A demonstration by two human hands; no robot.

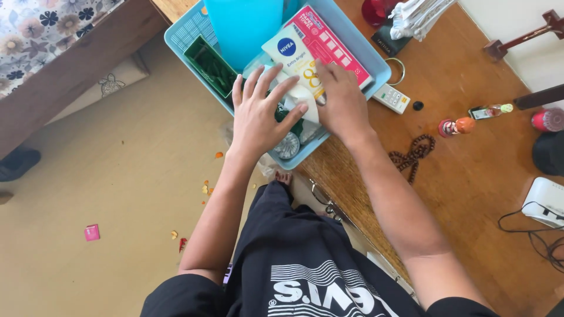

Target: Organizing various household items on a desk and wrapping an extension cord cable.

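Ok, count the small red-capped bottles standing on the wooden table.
2: a small bottle with red stripes beside the brown beads, and a red-capped bottle at the right edge. Others may be out of frame.

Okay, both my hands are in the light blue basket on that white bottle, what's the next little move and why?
Probably lift the white bottle straight up. The left hand and right hand both rest on its lower end, and it lies atop the pink box in the crowded blue basket, so sliding would likely snag.
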